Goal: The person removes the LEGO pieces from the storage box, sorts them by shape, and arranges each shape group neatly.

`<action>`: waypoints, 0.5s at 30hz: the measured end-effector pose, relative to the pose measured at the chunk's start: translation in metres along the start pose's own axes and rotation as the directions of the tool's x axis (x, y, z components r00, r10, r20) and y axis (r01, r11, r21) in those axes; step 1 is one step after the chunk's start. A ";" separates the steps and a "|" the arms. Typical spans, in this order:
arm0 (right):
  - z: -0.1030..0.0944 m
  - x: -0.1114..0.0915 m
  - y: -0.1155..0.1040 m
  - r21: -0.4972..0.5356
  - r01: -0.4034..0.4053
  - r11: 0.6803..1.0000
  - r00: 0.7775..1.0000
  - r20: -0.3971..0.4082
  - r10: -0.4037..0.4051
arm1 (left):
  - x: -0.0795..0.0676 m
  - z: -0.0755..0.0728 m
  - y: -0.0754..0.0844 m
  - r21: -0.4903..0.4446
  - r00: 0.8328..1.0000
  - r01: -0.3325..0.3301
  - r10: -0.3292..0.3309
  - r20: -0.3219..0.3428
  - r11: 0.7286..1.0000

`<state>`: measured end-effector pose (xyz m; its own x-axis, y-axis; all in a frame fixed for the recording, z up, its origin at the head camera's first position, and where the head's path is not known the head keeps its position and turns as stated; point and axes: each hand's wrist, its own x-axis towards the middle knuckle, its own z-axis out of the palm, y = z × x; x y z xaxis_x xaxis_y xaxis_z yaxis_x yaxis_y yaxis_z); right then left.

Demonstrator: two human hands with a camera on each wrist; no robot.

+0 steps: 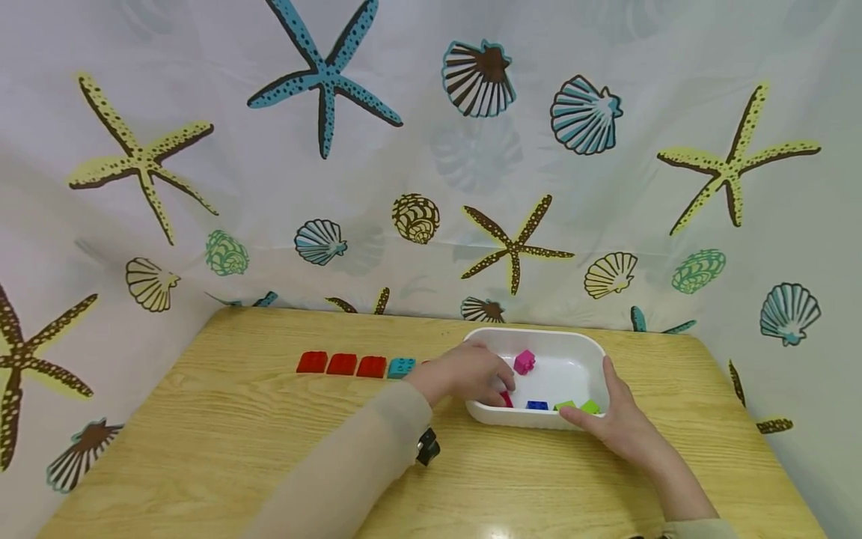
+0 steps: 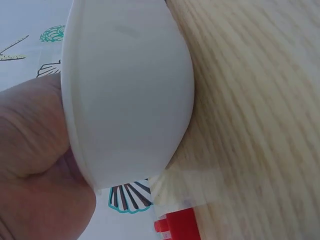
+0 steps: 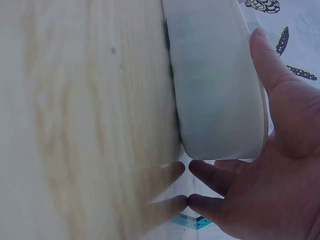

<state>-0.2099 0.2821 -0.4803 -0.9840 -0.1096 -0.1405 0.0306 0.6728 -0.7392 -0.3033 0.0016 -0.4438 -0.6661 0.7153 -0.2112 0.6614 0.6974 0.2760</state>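
Observation:
A white plastic tub (image 1: 539,337) stands on the table with toy building bricks inside. My left hand (image 1: 474,372) reaches over its left end, fingers bent down inside. At its fingertips shows a red piece (image 1: 506,399); whether they pinch it is hidden. My right hand (image 1: 626,427) rests against the tub's right front corner, thumb along the front rim and the other fingers straight along the end wall. In the tub lie a pink brick (image 1: 524,362), a blue brick (image 1: 536,405) and lime green bricks (image 1: 589,406). Both wrist views show the tub's outer wall (image 2: 130,95) (image 3: 215,90).
Left of the tub a row runs along the table (image 1: 202,419): three red bricks (image 1: 342,364), a turquoise brick (image 1: 402,367), then a red one partly behind the left wrist. A cloth (image 1: 417,165) printed with starfish and shells hangs behind and at the sides.

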 end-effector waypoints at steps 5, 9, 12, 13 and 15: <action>0.000 0.000 0.000 -0.003 -0.007 1.000 1.000 -0.003 0.007 | 0.006 0.006 0.004 0.036 0.995 0.062 -0.059 -0.078 0.997; 0.000 0.001 0.001 -0.005 0.002 1.000 1.000 -0.003 -0.002 | 0.012 0.011 0.006 0.067 0.987 0.111 -0.102 -0.125 0.992; 0.000 0.001 0.000 -0.002 0.008 1.000 1.000 -0.005 -0.008 | 0.013 0.013 0.005 0.046 0.982 0.119 -0.111 -0.152 0.992; 0.000 0.001 0.000 -0.002 0.008 1.000 1.000 -0.004 -0.008 | 0.013 0.013 0.005 0.034 0.981 0.114 -0.107 -0.159 0.993; 0.000 0.001 0.000 0.000 0.006 1.000 1.000 -0.003 -0.006 | 0.012 0.013 0.003 0.005 0.981 0.094 -0.092 -0.168 0.996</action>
<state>-0.2109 0.2822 -0.4801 -0.9847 -0.1117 -0.1341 0.0245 0.6724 -0.7398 -0.3051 0.0128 -0.4575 -0.7724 0.6307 -0.0747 0.5976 0.7616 0.2505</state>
